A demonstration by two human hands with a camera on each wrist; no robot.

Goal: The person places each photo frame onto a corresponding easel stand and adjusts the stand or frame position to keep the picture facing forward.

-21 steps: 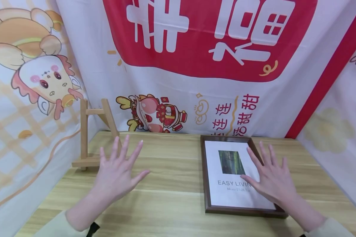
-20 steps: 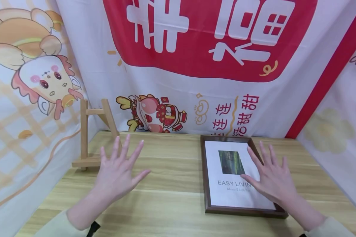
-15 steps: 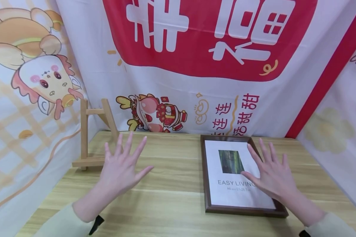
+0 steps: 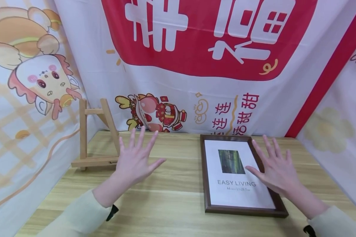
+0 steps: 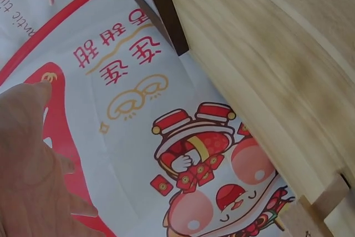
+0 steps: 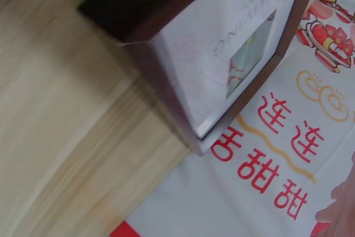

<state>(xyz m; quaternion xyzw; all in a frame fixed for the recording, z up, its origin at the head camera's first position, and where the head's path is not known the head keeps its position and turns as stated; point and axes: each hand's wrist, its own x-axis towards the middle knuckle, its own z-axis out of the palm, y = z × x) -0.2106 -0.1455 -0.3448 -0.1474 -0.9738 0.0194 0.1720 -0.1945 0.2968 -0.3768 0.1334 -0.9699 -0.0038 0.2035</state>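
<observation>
My left hand (image 4: 134, 161) is raised over the table with its fingers spread, holding nothing. Just left of it a small wooden easel (image 4: 83, 138) stands at the table's back left, and the hand overlaps the end of its ledge in the head view. At the right lies a dark brown picture frame (image 4: 207, 184) with a white sheet reading "EASY LIVING" and a small green picture. Over the frame's right side hovers my right hand (image 4: 280, 174), fingers also spread and nothing in them. In the right wrist view the frame (image 6: 172, 92) shows up close.
The light wood table (image 4: 172, 197) reaches back to a white cloth (image 4: 166, 79) with red print. Printed cloths hang at the left (image 4: 14, 98) and right (image 4: 341, 108) too, walling in the table on three sides.
My left hand has moved right and slightly up, away from the easel, uncovering more of its ledge. My right hand has shifted a little to the right. Easel and picture frame stay put.
</observation>
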